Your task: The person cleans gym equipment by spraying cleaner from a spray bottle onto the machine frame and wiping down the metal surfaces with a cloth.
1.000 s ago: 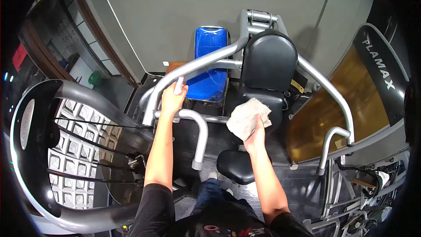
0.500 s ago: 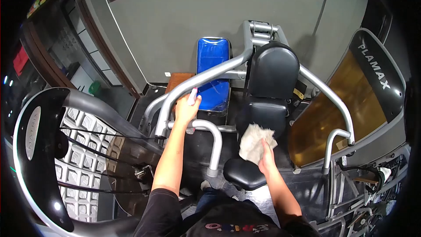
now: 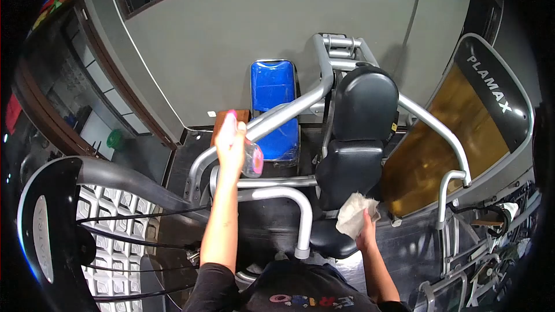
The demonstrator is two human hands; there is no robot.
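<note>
The fingers of the left hand (image 3: 230, 147) are wrapped round the neck of a spray bottle (image 3: 253, 160) (blurred, so the grip is hard to read finely), its white and pink top poking up above them. The bottle's body is see-through with a pink patch, and tilts out to the right of the fist; how much liquid is in it I cannot tell. The right hand (image 3: 366, 234) has a pale, crumpled cloth (image 3: 354, 214) pinched with the thumb on top, just above the low black pad (image 3: 332, 241).

The left arm reaches well forward, nearly straight, while the right arm sits lower and out to the side. In the view, the bottle overlaps the silver bar (image 3: 295, 104) of an exercise machine; whether they touch is unclear. Beyond are the black backrest (image 3: 365, 104), a blue chair (image 3: 273, 89) against the grey wall (image 3: 208, 40), a panel (image 3: 462, 121) marked PLAMAX and, through the doorway at left, a green basket (image 3: 115, 138) (contents too small to tell)
</note>
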